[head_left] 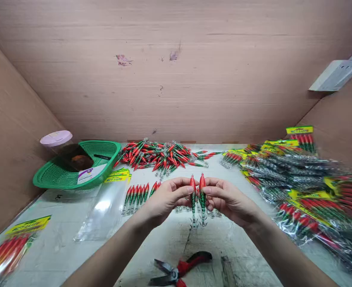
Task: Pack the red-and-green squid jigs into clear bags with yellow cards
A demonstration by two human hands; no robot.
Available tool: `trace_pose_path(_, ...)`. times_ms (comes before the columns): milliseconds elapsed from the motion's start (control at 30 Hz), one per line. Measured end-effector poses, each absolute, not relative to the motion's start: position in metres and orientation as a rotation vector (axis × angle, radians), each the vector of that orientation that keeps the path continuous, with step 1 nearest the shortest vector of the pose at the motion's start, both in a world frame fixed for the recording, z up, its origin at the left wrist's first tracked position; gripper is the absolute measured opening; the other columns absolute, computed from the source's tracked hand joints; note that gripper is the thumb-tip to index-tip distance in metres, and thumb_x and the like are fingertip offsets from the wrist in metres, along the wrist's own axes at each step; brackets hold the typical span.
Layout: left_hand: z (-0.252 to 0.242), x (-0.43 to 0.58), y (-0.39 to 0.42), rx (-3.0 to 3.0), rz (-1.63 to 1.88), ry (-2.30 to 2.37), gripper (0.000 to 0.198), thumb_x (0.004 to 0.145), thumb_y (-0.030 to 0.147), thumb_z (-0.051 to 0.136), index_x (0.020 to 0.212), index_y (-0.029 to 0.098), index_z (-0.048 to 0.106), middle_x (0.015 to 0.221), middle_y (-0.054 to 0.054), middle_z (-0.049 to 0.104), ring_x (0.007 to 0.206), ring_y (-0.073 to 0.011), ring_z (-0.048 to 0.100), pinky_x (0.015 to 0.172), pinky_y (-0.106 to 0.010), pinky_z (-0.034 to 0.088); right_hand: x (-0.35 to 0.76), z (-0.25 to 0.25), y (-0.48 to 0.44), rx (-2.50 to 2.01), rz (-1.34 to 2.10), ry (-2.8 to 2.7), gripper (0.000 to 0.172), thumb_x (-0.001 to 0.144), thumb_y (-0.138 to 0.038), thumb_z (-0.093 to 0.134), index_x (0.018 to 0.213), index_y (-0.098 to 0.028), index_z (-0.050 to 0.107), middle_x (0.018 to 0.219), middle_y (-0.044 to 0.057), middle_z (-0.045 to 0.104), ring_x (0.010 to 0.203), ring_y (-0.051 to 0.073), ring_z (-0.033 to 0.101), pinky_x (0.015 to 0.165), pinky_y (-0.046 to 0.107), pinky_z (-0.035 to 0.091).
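Pliers (176, 274) are lying with spread jaws near the middle of the near edge of the surface (164, 247). Beyond them, both hands are working above the middle of the surface. The left hand (172, 195) is pinching the left lure (193, 193) between thumb and fingertip, almost closed; the right hand (223, 195) is doing the same with the right lure (202, 195). Both lures are hanging upright, red ends up and hooks down, just beside each other. Whether the hooks are touching, I cannot tell; some of the other fingers are hiding behind the lures.

In my judgement, the step in hand is bringing these two lures side by side, and the next move is calling for a light, level grip, so that the hooks are not catching.

Behind the hands, a row of lures (136, 195) is standing out in part, and a heap of lures (158, 155) is lying along the far edge. Flat bags (99, 215) are resting left of the row, while filled packs (307, 199) are crowding the right edge.
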State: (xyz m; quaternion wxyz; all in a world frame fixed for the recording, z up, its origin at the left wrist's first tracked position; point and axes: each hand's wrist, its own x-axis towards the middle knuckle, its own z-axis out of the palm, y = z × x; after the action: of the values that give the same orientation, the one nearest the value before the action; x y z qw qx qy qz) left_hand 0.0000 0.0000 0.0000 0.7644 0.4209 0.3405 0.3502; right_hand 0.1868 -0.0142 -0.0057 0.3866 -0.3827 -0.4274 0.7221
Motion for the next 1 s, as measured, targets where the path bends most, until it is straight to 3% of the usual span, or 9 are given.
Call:
trace_pose_path(167,0.002,0.004,-0.005,0.919,0.747,0.744,0.031,0.066,0.032,0.078,0.087,0.013,0.065,0.081,-0.003,0.064,0.070,-0.0108,0.060,0.068,-0.024,0.048,0.181,-0.004,-0.017,-1.013,1.818,-1.117,0.032,0.066,-0.038,0.077,0.080,-0.014,0.060,0.071,0.000,0.056,0.054,0.005,0.049,0.050,0.019,0.041)
trace_pose_path(300,0.000,-0.018,0.004,1.092,0.764,0.861,0.034,0.068,0.038,0.073,0.093,0.016,0.064,0.091,-0.004,0.064,0.078,-0.0125,0.060,0.068,-0.024,0.048,0.199,-0.009,-0.010,-1.149,1.708,-1.189,0.038,0.062,-0.044,0.079,0.079,-0.016,0.060,0.069,-0.002,0.056,0.053,0.006,0.048,0.050,0.021,0.042)
trace_pose_path(367,-0.002,-0.048,0.014,1.318,0.754,1.113,0.036,0.070,0.042,0.067,0.097,0.018,0.063,0.098,-0.004,0.064,0.082,-0.0142,0.060,0.067,-0.024,0.048,0.225,-0.020,0.001,-1.303,1.576,-1.221,0.035,0.064,-0.041,0.080,0.080,-0.016,0.059,0.067,-0.004,0.055,0.052,0.006,0.048,0.050,0.020,0.042)
trace_pose_path(467,-0.011,-0.107,0.029,1.602,0.562,1.768,0.029,0.071,0.040,0.055,0.089,0.019,0.062,0.084,-0.003,0.066,0.078,-0.0180,0.062,0.065,-0.027,0.047,0.274,-0.046,0.019,-1.651,1.363,-1.241,0.021,0.080,-0.032,0.069,0.082,-0.014,0.058,0.065,-0.005,0.054,0.050,0.005,0.048,0.048,0.019,0.042)
trace_pose_path(567,-0.028,-0.152,0.040,1.621,0.458,2.050,0.011,0.062,0.027,0.056,0.068,0.018,0.058,0.063,-0.004,0.062,0.070,-0.0240,0.061,0.061,-0.030,0.042,0.309,-0.075,0.030,-2.005,1.250,-1.233,0.019,0.091,-0.031,0.056,0.099,-0.014,0.059,0.086,0.000,0.062,0.065,0.009,0.059,0.057,0.024,0.051)
trace_pose_path(667,-0.046,-0.167,0.043,1.652,0.351,2.157,0.005,0.060,0.023,0.055,0.062,0.020,0.057,0.058,-0.002,0.063,0.064,-0.0235,0.061,0.059,-0.028,0.038,0.315,-0.095,0.031,-2.206,1.245,-1.252,0.026,0.091,-0.032,0.056,0.111,-0.016,0.058,0.106,0.005,0.062,0.084,0.015,0.063,0.071,0.033,0.054)
trace_pose_path(1000,-0.068,-0.164,0.047,1.762,0.279,2.200,0.019,0.069,0.029,0.055,0.083,0.019,0.064,0.072,-0.003,0.071,0.073,-0.0216,0.067,0.062,-0.025,0.042,0.294,-0.103,0.033,-2.311,1.235,-1.379,0.024,0.092,-0.033,0.055,0.108,-0.015,0.058,0.098,0.003,0.063,0.075,0.012,0.062,0.064,0.028,0.054)
